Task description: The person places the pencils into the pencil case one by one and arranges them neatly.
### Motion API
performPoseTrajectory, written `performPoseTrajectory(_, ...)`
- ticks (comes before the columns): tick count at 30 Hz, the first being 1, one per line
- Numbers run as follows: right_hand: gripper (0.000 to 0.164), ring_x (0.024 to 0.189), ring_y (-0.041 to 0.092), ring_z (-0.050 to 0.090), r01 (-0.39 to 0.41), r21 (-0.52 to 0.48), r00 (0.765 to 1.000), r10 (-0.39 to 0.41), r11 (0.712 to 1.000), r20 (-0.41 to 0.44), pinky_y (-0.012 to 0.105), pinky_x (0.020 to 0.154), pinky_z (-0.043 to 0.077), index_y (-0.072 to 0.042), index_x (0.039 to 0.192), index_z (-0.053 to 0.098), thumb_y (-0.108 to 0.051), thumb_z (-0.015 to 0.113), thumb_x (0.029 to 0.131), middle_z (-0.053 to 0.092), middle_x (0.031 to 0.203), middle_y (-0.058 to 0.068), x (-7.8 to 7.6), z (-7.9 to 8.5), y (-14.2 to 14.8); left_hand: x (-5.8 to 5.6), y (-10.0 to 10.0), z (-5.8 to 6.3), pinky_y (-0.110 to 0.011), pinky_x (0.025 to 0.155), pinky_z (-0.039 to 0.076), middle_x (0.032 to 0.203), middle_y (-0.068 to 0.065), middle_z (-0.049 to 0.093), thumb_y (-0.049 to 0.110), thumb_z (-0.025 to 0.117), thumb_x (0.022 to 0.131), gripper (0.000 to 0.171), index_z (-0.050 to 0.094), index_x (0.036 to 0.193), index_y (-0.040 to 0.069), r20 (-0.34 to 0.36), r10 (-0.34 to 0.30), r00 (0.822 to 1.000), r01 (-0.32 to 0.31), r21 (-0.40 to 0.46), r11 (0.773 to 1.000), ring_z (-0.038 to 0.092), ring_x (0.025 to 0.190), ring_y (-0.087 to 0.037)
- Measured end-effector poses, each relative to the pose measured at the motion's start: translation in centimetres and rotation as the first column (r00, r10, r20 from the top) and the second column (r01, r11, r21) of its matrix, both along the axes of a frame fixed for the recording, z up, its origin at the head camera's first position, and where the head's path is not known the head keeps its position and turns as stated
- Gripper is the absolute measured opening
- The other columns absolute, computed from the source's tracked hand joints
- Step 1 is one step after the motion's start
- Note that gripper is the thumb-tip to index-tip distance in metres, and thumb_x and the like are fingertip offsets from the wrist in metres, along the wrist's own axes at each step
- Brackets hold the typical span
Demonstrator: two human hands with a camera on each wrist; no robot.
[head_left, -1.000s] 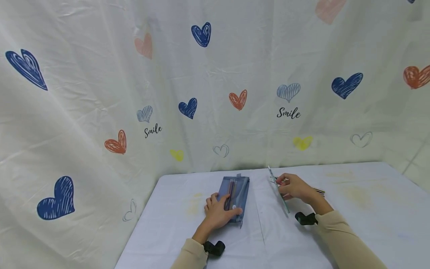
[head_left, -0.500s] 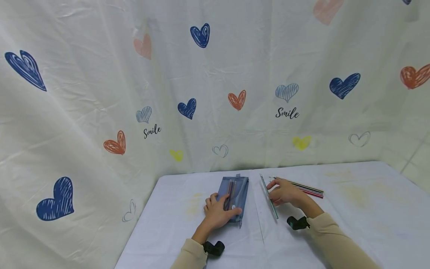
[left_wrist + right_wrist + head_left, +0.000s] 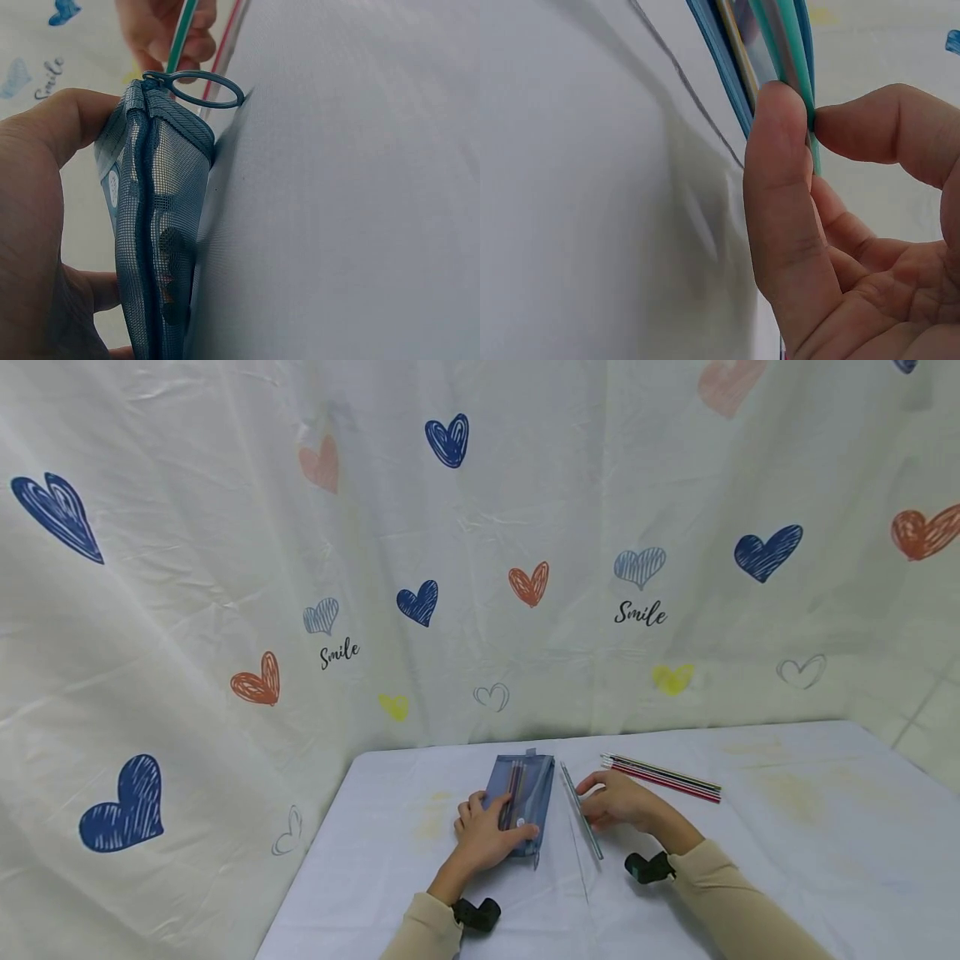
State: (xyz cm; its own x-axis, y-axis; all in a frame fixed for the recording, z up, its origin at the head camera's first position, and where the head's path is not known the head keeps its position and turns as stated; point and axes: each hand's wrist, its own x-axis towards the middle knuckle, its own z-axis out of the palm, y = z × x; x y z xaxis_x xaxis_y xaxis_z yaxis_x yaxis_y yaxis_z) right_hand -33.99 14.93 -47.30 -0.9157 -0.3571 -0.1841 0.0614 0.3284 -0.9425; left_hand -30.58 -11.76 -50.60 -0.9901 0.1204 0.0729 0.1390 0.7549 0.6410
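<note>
- The left hand (image 3: 483,842) rests on the blue mesh pouch (image 3: 537,793), thumb and fingers apart and pressed to its upper face.
- The pouch lies on the white cloth (image 3: 787,877), its long side running away from the person; a ring pull (image 3: 238,94) juts from its near right corner.
- Slim pencils inside (image 3: 517,779) show through the pouch, beside the left hand's fingers.
- The right hand (image 3: 618,803) pinches 1 green pencil (image 3: 786,37) between thumb and index finger, slanted just right of the pouch; whether it touches the cloth I cannot tell.
- Loose pencils (image 3: 663,778), red and dark among them, lie side by side beyond the right hand, too fine to count.
- The pale backdrop (image 3: 570,485) bears coloured hearts and the word "Smile" 2 times.
</note>
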Motion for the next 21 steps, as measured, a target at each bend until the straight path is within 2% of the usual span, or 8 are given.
performPoseTrajectory(9,0.043,0.069,0.016,0.064,0.028,-0.011,1.0,-0.028,1.0,-0.004,0.032,0.065,0.058,0.01,0.125,0.054,-0.002,0.067,0.085,0.068,0.09,0.01,0.4,-0.5,-2.0,0.0,0.1,0.1,-0.063,0.104,0.021,0.156,-0.025,0.028,0.061,0.073,0.082,0.086,0.051,0.152,0.016,0.006,-0.001,1.0,0.001,0.019,1.0,0.024,0.134,-0.042)
performPoseTrajectory(14,0.043,0.071,0.017,0.064,0.085,-0.029,0.996,-0.084,0.996,0.031,0.031,0.064,0.059,0.01,0.126,0.053,-0.001,0.067,0.086,0.068,0.092,0.012,0.5,-0.7,-3.5,0.0,0.0,0.0,-0.063,0.104,0.021,0.156,-0.025,0.028,0.062,0.072,0.081,0.087,0.051,0.151,0.016,0.003,0.004,1.0,-0.004,0.02,1.0,0.024,0.134,-0.042)
performPoseTrajectory(21,0.039,0.076,0.018,0.066,0.18,-0.003,0.98,-0.179,0.984,0.085,0.032,0.066,0.06,0.008,0.127,0.054,-0.002,0.067,0.091,0.068,0.095,0.014,1.0,-0.2,-4.8,0.1,0.0,0.2,-0.063,0.103,0.023,0.155,-0.025,0.029,0.064,0.072,0.081,0.087,0.051,0.151,0.016,0.004,0.002,1.0,-0.002,0.008,1.0,0.026,0.132,-0.041)
